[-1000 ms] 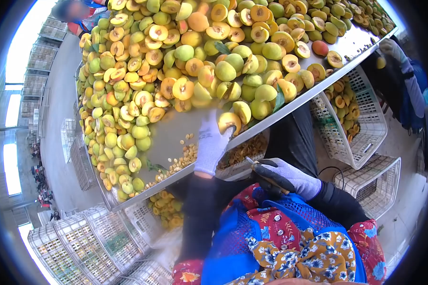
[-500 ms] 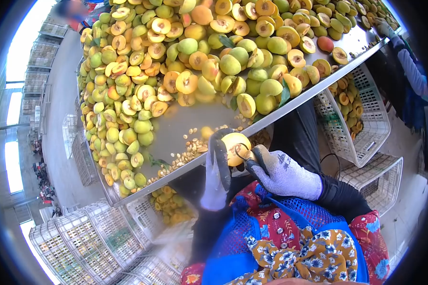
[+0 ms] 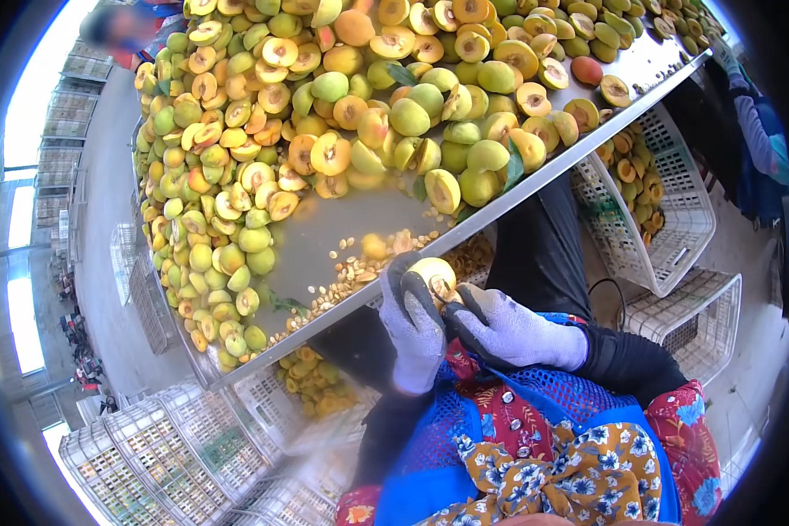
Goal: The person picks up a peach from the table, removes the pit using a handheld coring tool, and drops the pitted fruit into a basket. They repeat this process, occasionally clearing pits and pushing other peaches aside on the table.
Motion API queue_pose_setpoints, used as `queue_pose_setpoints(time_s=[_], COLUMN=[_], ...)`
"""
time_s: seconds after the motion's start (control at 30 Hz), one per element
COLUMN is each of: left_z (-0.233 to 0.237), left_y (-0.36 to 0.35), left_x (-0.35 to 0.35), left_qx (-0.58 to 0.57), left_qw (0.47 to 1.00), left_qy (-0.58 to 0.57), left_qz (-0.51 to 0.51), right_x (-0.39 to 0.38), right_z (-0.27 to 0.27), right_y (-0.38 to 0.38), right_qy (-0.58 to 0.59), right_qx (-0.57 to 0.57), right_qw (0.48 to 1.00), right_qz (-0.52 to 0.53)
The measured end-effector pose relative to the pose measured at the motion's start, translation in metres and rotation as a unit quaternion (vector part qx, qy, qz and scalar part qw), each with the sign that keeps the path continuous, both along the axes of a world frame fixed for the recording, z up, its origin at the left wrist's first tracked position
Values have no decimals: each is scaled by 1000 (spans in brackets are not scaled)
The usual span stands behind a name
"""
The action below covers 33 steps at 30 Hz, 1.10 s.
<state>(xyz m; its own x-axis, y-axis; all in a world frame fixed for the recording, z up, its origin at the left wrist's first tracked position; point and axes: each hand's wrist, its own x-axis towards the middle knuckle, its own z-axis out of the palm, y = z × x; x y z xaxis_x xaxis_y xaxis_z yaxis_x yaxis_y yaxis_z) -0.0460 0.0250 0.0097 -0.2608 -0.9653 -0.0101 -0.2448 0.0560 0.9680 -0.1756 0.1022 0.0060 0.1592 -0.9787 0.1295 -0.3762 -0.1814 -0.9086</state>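
Note:
My left hand [image 3: 412, 320], in a pale glove with dark fingers, wraps round a yellow fruit half [image 3: 435, 274] just off the table's front edge. My right hand [image 3: 513, 326], gloved alike, is closed at the fruit's lower right side. What its fingers grip is too small to make out. The cut face of the fruit shows a brown hollow or stone. Beyond my hands, loose stones [image 3: 351, 276] lie on the metal table [image 3: 324, 228], and whole and halved green and yellow fruit [image 3: 409, 117] is heaped behind them.
The metal rim [image 3: 535, 188] crosses diagonally in front of me. Below it stand a white crate [image 3: 675, 237] with fruit at the right, another crate [image 3: 714, 337], and several crates [image 3: 149, 438] at the lower left. A co-worker's arm [image 3: 754, 131] reaches in at the upper right; another person stands top left.
My left hand's fingers have curled round the fruit, which is tilted differently and slightly lower. My right hand has turned and moved slightly lower. The view has shifted slightly.

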Motion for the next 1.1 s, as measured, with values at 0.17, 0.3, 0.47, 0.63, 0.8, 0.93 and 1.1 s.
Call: queue_pose_setpoints(time_s=[0.17,0.3,0.47,0.63,0.8,0.93,1.1], left_z=[-9,-11,-17,-39,-13,-16,-30], left_y=[-8,-11,0,-4,1,5,4], left_x=[0,2,-3,7,-3,-3,2], left_qx=[-24,18,-173,-158,-112,-62,52], left_qw=[999,993,974,952,972,976,982], left_qy=[-38,-111,-145,-251,-201,-203,-178], left_qz=[-22,-34,-30,-77,-57,-45,-48], right_x=[-12,-11,-27,-18,-21,-20,-14], right_z=[15,9,3,13,7,4,4], right_y=[-3,-5,-8,-7,-2,-3,2], right_qy=[-174,-162,-278,-361,-521,-499,-459], right_qx=[164,207,190,498,486,473,491], right_qw=[971,965,937,787,702,726,740], right_qz=[30,-7,92,-34,3,18,-26])
